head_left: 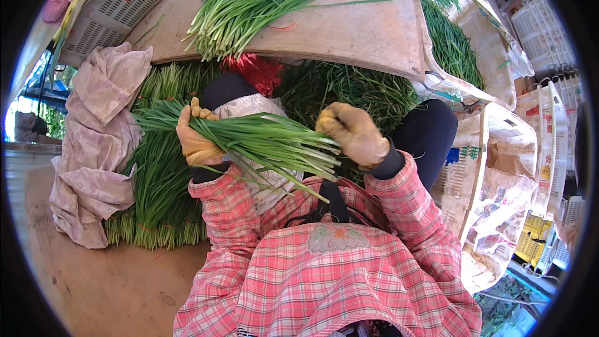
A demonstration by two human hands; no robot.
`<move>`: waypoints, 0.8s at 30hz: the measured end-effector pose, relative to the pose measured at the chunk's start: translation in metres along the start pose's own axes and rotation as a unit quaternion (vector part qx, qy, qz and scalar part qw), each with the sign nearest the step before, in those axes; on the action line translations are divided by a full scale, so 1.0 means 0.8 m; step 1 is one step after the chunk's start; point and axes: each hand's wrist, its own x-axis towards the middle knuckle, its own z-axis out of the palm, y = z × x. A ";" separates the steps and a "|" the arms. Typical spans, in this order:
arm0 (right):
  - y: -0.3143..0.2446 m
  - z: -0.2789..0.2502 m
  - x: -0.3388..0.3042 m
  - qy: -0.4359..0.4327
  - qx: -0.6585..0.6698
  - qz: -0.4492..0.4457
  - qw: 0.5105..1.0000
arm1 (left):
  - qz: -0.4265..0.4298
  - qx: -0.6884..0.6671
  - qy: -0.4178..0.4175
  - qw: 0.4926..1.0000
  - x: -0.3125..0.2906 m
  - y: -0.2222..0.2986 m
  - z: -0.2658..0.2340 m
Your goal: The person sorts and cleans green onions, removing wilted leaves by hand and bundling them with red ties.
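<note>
A bunch of garlic chives (268, 137) lies across my lap, its green leaves pointing left and its pale stem ends pointing right. My left hand (198, 134), in a tan glove, is wrapped round the leafy part. By the stem ends is my right hand (354, 134), also gloved and with its fingers curled closed; whether it pinches a stem I cannot make out. One chive stem hangs loose below the bunch toward my apron. Ahead, a larger heap of garlic chives (256, 6) rests on the wooden board (374, 31).
Tied chive bundles (159, 181) are stacked at my left beside a crumpled pinkish cloth (100, 143). Red ties (253, 72) hang under the board's edge, near loose greens (349, 87). A white plastic crate (490, 181) stands at right; another crate (115, 9) is at far left.
</note>
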 end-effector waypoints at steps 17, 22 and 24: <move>0.000 0.016 -0.004 0.025 -0.085 -0.008 0.996 | -0.011 0.026 -0.023 0.999 -0.001 0.007 -0.002; 0.020 -0.014 -0.023 0.075 0.027 -0.003 0.997 | -0.002 0.002 -0.033 0.999 0.000 0.010 -0.009; 0.013 -0.048 -0.033 0.194 0.086 0.027 0.977 | 0.009 -0.016 -0.023 1.000 0.003 0.019 -0.019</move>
